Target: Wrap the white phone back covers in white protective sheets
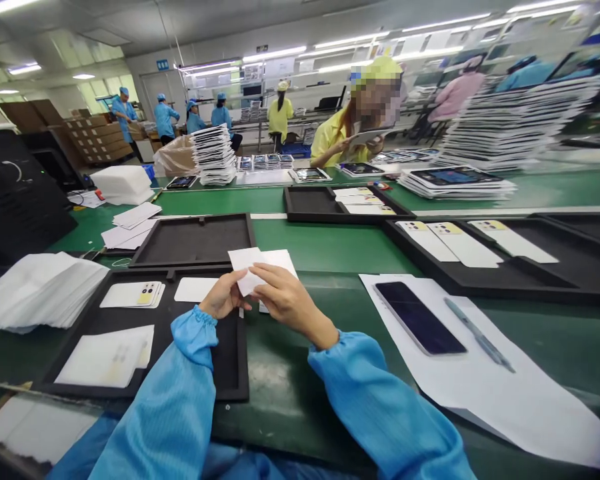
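Both my hands, in blue sleeves, meet over the right edge of a black tray. My left hand and my right hand together pinch a small white sheet, with a second white sheet right behind it. In the tray lie a white phone back cover with a yellow camera patch, a plain white card and a white pouch. A dark phone and a pen rest on white paper to my right.
A pile of white bags sits at the left. An empty black tray lies ahead. Black trays with white back covers stand on the green belt. A person in yellow works opposite, beside tall stacks.
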The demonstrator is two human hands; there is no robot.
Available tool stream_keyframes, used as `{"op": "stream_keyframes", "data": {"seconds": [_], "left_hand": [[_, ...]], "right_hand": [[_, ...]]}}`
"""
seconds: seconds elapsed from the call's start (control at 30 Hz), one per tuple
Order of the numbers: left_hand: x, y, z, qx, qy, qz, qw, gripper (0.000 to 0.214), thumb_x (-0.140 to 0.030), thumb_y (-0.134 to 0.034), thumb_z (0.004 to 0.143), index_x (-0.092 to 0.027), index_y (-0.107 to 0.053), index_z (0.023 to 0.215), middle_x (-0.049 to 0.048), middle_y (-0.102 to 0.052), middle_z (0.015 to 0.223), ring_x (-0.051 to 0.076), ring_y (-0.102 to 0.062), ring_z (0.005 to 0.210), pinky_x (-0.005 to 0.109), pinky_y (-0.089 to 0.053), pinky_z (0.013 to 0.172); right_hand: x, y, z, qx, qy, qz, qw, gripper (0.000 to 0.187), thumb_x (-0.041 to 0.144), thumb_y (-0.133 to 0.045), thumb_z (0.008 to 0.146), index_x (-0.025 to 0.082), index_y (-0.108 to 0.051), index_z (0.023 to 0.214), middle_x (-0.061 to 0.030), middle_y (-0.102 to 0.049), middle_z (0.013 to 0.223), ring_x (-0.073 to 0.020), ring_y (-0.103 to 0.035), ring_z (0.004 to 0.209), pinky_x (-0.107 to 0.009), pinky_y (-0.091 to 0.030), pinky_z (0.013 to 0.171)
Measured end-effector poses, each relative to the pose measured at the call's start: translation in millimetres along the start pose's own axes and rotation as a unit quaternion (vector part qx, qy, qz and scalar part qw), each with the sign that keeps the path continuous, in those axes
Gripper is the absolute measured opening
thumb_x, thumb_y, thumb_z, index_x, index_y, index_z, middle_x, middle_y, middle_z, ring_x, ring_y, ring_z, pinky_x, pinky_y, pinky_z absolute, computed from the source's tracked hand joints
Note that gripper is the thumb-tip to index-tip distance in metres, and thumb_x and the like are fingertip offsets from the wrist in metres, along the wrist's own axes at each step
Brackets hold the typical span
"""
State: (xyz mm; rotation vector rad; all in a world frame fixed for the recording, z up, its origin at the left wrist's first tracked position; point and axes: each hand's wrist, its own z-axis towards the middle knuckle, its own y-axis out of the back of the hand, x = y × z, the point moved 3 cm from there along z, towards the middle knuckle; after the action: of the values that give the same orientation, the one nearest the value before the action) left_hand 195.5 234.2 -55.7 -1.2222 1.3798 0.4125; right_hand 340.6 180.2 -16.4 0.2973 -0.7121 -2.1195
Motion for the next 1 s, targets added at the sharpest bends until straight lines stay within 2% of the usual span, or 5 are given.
{"op": "stream_keyframes", "data": {"seconds": [0.2,0.33,0.47,0.67,1.0], "left_hand": [[-32.7,43.0,-8.9,-0.239,-0.255,-0.138,0.927,0.042,-0.035,-0.092,0.046,-0.012,-0.062,0.064,0.0035,-0.066,0.063,0.012,-0.06,0.053,0.022,-0.047,0.049],[-41.2,67.3,-15.3,-0.326,-0.333,-0.193,0.863,0.045,-0.04,-0.091,0.047,-0.013,-0.059,0.064,-0.0017,-0.063,0.059,0.008,-0.057,0.051,0.02,-0.045,0.05],[-37.4,72.3,-13.1,-0.338,-0.344,-0.207,0.852,0.047,-0.044,-0.09,0.046,-0.014,-0.057,0.061,-0.0028,-0.06,0.056,0.007,-0.056,0.051,0.021,-0.045,0.054],[-33.6,74.2,-10.2,-0.31,-0.342,-0.238,0.855,0.044,-0.04,-0.09,0.047,-0.014,-0.06,0.065,-0.0014,-0.063,0.06,0.008,-0.058,0.055,0.022,-0.044,0.056],[-35.3,71.7,-14.1,-0.297,-0.346,-0.249,0.854,0.044,-0.043,-0.088,0.052,-0.014,-0.058,0.064,-0.0026,-0.061,0.058,0.007,-0.057,0.053,0.021,-0.043,0.054]], "right_hand": [[-4.8,-5.6,-11.5,-0.056,-0.147,0.014,0.988,0.026,0.035,-0.061,0.089,0.018,-0.063,0.109,-0.0168,-0.062,0.124,-0.028,-0.06,0.114,-0.047,-0.053,0.094],[2.1,-44.2,-8.5,0.097,-0.183,0.04,0.977,0.022,0.031,-0.065,0.086,0.017,-0.067,0.103,-0.0152,-0.065,0.119,-0.0286,-0.062,0.111,-0.047,-0.051,0.095],[12.7,-99.2,11.8,0.268,-0.208,0.035,0.94,0.025,0.026,-0.069,0.082,0.014,-0.067,0.104,-0.0164,-0.064,0.118,-0.0291,-0.06,0.113,-0.041,-0.05,0.096],[8.4,-140.0,35.1,0.347,-0.193,0.021,0.918,0.04,0.031,-0.084,0.065,0.013,-0.068,0.097,-0.0172,-0.067,0.102,-0.0332,-0.065,0.096,-0.039,-0.053,0.077],[5.6,-134.5,34.5,0.27,-0.208,0.022,0.94,0.048,0.031,-0.075,0.066,0.016,-0.06,0.108,-0.0151,-0.067,0.106,-0.0318,-0.062,0.099,-0.042,-0.049,0.088]]}}
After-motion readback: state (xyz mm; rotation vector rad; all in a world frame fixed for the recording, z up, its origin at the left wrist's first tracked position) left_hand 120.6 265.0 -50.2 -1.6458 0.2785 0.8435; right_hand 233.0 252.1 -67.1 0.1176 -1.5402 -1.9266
